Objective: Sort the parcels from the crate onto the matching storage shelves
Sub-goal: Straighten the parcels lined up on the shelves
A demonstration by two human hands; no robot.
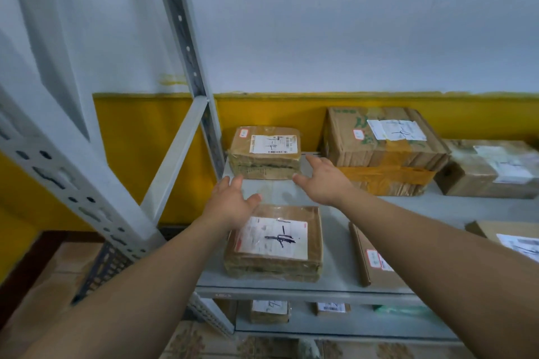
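Hands both spread, fingers straight, neither one gripping anything. My left hand (233,202) reaches over the far left corner of the near parcel (277,245), fingertips up close to the near left corner of the far parcel (265,153). My right hand (323,181) is at that parcel's near right corner, thumb by the near edge and fingers along its right end. Cannot tell whether either hand actually touches it.

Far parcel lies flat at the far left of the grey shelf (335,230), close to the slotted upright (186,46). Long axis runs left to right, white label facing up, long sides parallel to the wall behind.

Near parcel lies flat near the shelf's front edge, label up, with a black scrawl on it. Bare shelf shows between the two.

To the right: a big taped box (379,151) at the far side, and a thin flat parcel (376,259) near the front, long axis near to far.
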